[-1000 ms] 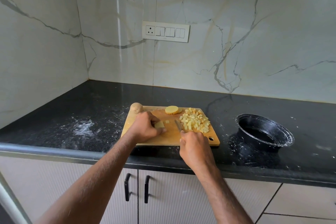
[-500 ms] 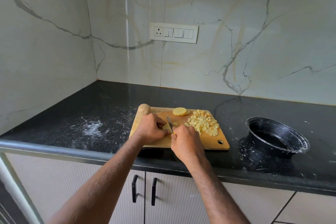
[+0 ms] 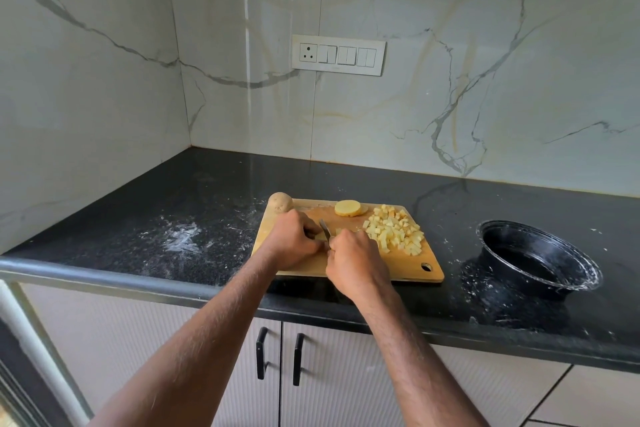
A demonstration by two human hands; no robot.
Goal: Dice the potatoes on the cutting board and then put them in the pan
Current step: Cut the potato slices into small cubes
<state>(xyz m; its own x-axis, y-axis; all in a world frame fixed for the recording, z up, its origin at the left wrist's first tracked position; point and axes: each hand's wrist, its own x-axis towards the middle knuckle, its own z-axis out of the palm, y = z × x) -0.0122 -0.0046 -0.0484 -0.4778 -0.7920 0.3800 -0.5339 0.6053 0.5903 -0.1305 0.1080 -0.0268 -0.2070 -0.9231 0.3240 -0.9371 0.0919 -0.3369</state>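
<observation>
- Holding a small pale potato piece [image 3: 321,236] with curled left hand [image 3: 294,239] on the rectangular wooden cutting board [image 3: 398,263].
- Right hand [image 3: 353,262] grips the steel knife [image 3: 325,229]; cut straight down, fingertips tucked back.

Two bare, hairy forearms, no sleeves, hands [image 3: 325,251] ungloved.

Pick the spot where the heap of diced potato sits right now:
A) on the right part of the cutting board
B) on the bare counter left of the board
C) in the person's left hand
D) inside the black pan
A: the diced potato lies heaped on the right part of the cutting board, while the black pan beside it shows no potato inside.
</observation>
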